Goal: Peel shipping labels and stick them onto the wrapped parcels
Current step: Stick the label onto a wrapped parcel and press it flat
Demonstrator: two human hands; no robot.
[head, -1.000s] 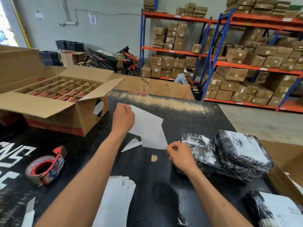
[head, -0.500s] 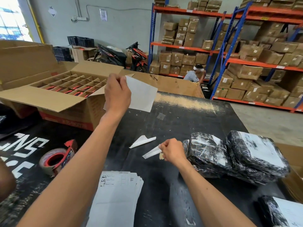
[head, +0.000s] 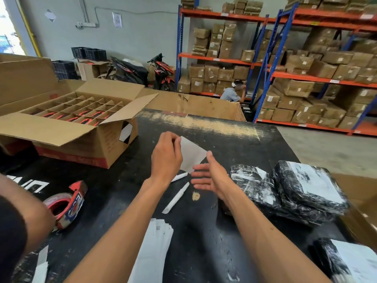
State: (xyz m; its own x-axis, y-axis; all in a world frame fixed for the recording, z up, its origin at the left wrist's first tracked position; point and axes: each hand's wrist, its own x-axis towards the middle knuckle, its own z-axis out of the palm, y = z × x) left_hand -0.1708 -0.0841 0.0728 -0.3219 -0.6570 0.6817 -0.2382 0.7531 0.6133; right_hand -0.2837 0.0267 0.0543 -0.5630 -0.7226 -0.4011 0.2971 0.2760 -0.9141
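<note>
Left hand (head: 166, 158) pinches label (head: 191, 155) top corner, held above table (head: 204, 231). Right hand (head: 212, 176) spread flat, fingers straight, at label's lower edge; contact unclear.

Daylight is blowing out the window (head: 8, 37) at upper left, wide-angle distortion is bowing the shelving racks (head: 265, 64), and motion blur is softening the wrapped parcels (head: 310, 188).

3 parcels (head: 253, 186), 2 strips (head: 176, 198), 1 tape (head: 65, 205)
</note>
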